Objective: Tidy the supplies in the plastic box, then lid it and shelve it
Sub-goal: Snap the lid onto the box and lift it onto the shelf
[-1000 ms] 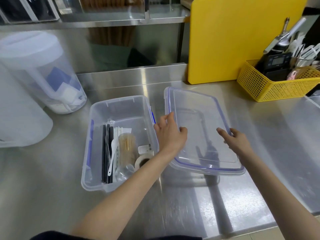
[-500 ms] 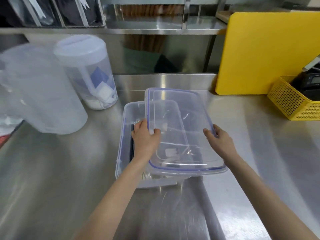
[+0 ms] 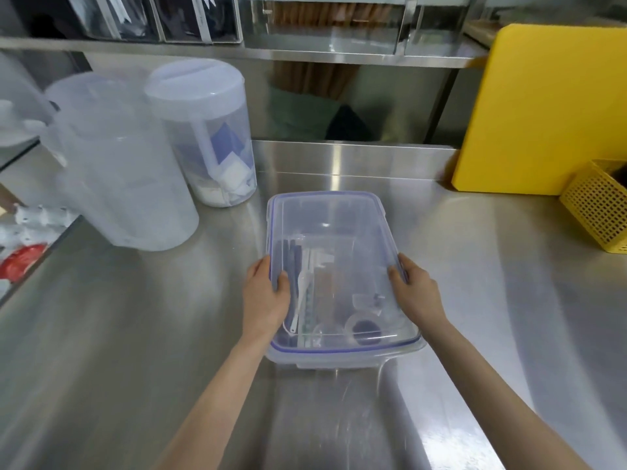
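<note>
Now my left hand [image 3: 266,300] and right hand [image 3: 415,293] gripped the lid [image 3: 329,232] over the box [image 3: 339,359] at frame centre (lidding step); pressing it shut came next.

The clear lid [image 3: 334,232], a second ago lying flat on the surface to the right of the plastic box [image 3: 342,356], and half a second ago held partly across it, now sits squared over the box opening. The left hand [image 3: 264,300] has shifted to the lid's left edge and the right hand [image 3: 415,293] to its right edge.
</note>
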Demonstrator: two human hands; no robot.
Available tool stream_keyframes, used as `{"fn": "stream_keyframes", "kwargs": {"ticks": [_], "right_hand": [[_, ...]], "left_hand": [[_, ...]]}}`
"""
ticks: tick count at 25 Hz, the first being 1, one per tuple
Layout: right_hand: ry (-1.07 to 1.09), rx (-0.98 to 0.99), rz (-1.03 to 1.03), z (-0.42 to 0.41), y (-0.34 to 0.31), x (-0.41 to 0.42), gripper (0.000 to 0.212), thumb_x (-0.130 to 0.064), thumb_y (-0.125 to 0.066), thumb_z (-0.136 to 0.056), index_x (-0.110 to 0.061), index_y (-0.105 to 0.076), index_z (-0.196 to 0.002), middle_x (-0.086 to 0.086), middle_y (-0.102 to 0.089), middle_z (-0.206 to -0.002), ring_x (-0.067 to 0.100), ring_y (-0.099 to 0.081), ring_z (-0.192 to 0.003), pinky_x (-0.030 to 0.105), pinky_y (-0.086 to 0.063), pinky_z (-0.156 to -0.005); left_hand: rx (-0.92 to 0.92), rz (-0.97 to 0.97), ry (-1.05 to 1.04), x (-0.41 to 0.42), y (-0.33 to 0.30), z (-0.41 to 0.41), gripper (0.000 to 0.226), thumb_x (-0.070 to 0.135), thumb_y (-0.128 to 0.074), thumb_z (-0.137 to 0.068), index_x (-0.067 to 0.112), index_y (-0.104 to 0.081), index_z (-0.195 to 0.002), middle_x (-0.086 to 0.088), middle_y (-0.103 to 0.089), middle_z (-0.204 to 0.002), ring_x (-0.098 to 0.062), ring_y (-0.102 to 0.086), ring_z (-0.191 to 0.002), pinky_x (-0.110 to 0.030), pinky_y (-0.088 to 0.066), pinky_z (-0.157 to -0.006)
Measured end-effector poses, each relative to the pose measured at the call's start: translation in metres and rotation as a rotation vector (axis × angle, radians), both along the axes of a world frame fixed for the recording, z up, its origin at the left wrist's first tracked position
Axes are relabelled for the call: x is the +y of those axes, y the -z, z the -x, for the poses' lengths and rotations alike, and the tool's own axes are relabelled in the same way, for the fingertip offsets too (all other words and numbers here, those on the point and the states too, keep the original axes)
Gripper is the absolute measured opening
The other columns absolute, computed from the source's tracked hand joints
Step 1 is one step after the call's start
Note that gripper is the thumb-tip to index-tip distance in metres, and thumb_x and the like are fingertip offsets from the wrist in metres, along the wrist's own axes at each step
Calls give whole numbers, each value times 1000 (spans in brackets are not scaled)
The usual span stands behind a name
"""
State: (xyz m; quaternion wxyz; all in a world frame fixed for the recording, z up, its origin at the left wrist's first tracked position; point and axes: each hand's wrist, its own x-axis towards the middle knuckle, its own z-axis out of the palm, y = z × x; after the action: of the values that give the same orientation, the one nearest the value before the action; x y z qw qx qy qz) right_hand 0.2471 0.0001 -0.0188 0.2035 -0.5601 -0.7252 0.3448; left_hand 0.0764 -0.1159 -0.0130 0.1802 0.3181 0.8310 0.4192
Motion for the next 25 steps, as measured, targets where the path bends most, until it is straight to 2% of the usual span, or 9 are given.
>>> {"fn": "stream_keyframes", "kwargs": {"ticks": [2, 5, 10, 16, 25], "right_hand": [[0, -25, 0, 3, 0, -1, 41, -21, -36, -96, -6, -44, -132, 16, -57, -130, 36, -53, -115, 35, -41, -94], [4, -60, 3, 7, 0, -1, 44, -22, -34, -97, -8, -37, -139, 14, -54, -135, 36, -51, -118, 33, -39, -94], [-1, -78, -14, 12, 2, -5, 48, -24, -32, -98, -9, -28, -143, 18, -54, -134, 40, -52, -116, 37, -40, -95], [-55, -99, 3, 3, 3, -6, 50, -30, -34, -98, -12, -27, -143, 12, -49, -140, 36, -48, -123, 36, -38, -100], [-32, 11, 67, 1, 10, -10, 51, -33, -32, -97, -16, -22, -145, 5, -37, -150, 29, -41, -132, 37, -33, -108]], "left_hand": [[-4, 15, 2, 1, 3, 2, 34, 10, -41, -90, 0, -49, -122, -20, -49, -128, -30, -47, -118, -28, -31, -100], [-13, 29, 0, 3, 6, 4, 37, 11, -40, -90, 0, -47, -125, -21, -48, -129, -31, -46, -119, -38, -34, -105], [6, 24, 35, 6, 8, 11, 37, 12, -37, -91, 1, -45, -126, -20, -51, -127, -32, -49, -116, -38, -37, -102], [12, 27, 50, 1, 14, 13, 38, 16, -37, -92, -1, -45, -125, -21, -53, -125, -33, -51, -113, -37, -38, -98], [-63, -3, 52, -5, 19, 11, 49, 24, -34, -95, 13, -26, -142, -5, -33, -149, -22, -33, -136, -31, -24, -111]]}}
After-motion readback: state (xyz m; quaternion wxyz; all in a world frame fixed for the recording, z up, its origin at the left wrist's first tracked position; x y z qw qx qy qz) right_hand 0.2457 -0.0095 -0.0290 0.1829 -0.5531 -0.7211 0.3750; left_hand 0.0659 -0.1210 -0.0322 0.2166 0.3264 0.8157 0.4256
